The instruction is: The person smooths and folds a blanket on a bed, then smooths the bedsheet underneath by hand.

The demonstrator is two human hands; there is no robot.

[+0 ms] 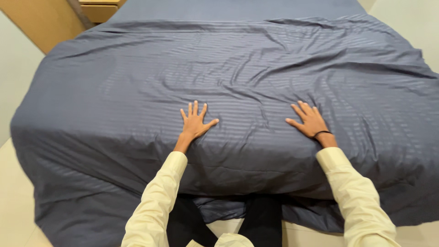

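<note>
This is a bedroom in a home: a wide bed [137, 219] fills nearly the whole view, covered by a dark blue-grey striped duvet [228, 77] that hangs over its sides and foot. A wooden headboard [41, 20] with a drawer unit [98, 9] stands at the far end, and pale walls [13, 77] close in on both sides

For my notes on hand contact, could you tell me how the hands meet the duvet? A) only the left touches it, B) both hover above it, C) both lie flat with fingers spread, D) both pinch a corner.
C: the left hand and right hand both lie palm-down, fingers spread, on the duvet.
</note>
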